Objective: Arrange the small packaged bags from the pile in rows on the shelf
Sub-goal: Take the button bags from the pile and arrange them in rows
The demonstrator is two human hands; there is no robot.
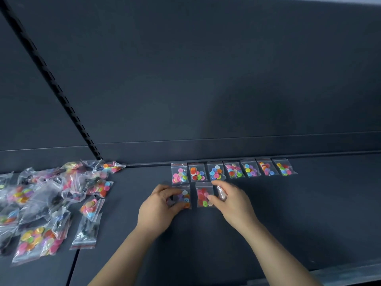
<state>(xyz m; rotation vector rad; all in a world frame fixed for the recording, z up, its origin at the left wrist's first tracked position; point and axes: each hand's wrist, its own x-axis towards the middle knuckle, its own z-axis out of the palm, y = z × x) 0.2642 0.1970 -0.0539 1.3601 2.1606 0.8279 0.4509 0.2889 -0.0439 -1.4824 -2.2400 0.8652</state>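
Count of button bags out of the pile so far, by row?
Back-row bags: 7
Front-row bags: 2 (left hand grips one)
Held bag, in right hand: 1
Total: 10
Pile: too jumbled to count.

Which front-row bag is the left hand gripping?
The leftmost front-row bag, with blue and purple buttons; the left hand pinches its left edge. The red-button bag beside it is not in that hand.
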